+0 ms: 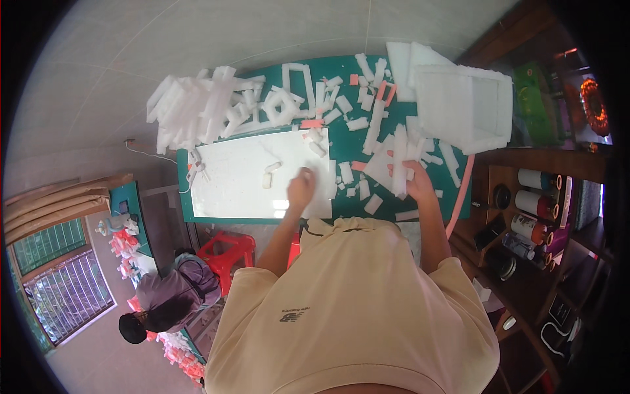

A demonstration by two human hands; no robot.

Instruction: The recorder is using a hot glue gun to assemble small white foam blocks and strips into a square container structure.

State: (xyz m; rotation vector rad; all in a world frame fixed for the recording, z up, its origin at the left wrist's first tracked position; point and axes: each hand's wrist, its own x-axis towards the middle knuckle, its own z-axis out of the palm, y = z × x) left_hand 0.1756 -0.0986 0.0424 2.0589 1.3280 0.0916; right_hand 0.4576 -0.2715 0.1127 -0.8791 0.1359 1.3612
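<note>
The person is standing over a green cutting mat crowded with white foam offcuts. The right hand is gripping an upright white foam strip, fingers wrapped around its lower end, near the mat's front edge. The left hand is resting at the right edge of a flat white board; its fingers are curled under (whether they are pinching anything cannot be told from here). The main hazard lies in the clutter: loose foam pieces are lying just beside both hands, and a sweep of either forearm is likely to knock them off the front edge. The tall heap of foam bars at the far left is leaning on the board's corner and is liable to slide onto it. A large foam box is sitting near the mat's right end, where a nudge could tip it off.
</note>
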